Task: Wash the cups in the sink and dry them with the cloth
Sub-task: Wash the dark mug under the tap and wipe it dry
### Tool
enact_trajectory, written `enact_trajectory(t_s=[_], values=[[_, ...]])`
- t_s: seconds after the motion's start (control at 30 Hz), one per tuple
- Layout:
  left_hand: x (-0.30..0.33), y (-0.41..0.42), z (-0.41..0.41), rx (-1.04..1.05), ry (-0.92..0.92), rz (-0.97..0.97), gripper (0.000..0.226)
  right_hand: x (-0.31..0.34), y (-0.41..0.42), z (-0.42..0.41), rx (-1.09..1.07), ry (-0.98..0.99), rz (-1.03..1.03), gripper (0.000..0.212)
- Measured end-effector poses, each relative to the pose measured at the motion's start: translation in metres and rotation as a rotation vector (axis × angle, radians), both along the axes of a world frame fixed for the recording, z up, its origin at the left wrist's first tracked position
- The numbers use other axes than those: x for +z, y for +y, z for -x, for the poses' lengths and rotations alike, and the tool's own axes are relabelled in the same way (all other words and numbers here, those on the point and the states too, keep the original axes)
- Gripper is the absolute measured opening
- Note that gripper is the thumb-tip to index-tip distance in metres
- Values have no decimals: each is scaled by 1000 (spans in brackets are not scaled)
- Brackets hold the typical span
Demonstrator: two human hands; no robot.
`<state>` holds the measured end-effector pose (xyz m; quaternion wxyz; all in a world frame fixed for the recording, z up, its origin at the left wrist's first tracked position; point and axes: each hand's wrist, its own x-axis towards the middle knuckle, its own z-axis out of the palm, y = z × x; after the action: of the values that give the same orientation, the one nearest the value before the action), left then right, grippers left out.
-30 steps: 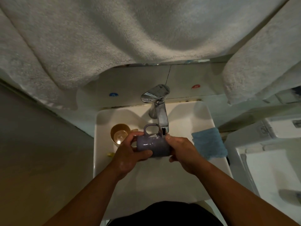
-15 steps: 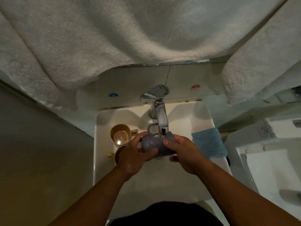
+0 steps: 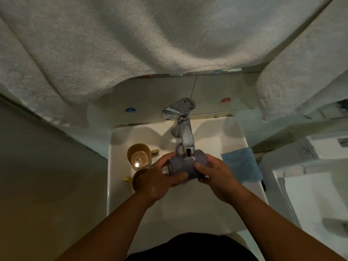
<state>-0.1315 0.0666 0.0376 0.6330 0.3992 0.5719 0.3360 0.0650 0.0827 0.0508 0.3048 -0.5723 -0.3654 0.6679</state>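
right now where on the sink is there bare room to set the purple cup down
Bare rim shows behind the blue cloth, right of the tap. The basin floor nearer the person, under the forearms, is bare too. The left side is crowded: two gold cups stand there, by the left hand holding the purple cup.

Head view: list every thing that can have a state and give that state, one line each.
Purple mug: on its side under the spout, gripped by both hands.
Left hand: curled round the mug's left end.
Right hand: curled round the mug's right end.
Faucet: whether water runs, cannot tell.
Gold cup: upright, on the sink's left side.
Second gold cup: partly hidden behind the left hand.
Blue cloth: flat on the sink's right rim, untouched.
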Motion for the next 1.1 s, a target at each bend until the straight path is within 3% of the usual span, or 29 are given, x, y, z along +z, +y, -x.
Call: enact_trajectory(t_s=[0.13, 0.27, 0.4, 0.5, 0.6, 0.67, 0.73, 0.83, 0.9, 0.97, 1.03, 1.1], values=[[3, 2, -8, 50, -180, 202, 43, -2, 1, -8, 48, -18, -26, 22], [0, 1, -5, 4, -289, 294, 60, -6, 0, -10, 65, -47, -40, 17], [-8, -2, -1, -20, -151, 223, 78, -5, -4, 4, 12, -142, -94, 12], [-7, -5, 0, -133, 75, 84, 88, -1, -3, 16, -45, -235, -105, 27], [-2, -6, -4, -47, 12, 109, 70, -1, -1, 21, -75, -360, -158, 22], [1, -7, -5, -7, 1, 120, 63, 1, -2, 21, -8, -331, -201, 10], [1, -7, -3, -3, 29, 98, 68, -1, -7, 22, 79, -284, -220, 24], [4, -6, -2, -16, 69, 80, 69, -4, -3, 26, -9, -377, -206, 6], [4, -7, -4, -35, 96, 68, 70, -6, -2, 26, -45, -433, -175, 23], [3, -9, -4, -16, 107, 65, 68, -3, -3, 26, 27, -402, -213, 7], [2, -10, -3, -1, 119, 66, 67, 0, -7, 27, 113, -365, -229, 19], [4, -10, -2, -17, 141, 62, 67, -1, -3, 27, 77, -420, -223, 6]])
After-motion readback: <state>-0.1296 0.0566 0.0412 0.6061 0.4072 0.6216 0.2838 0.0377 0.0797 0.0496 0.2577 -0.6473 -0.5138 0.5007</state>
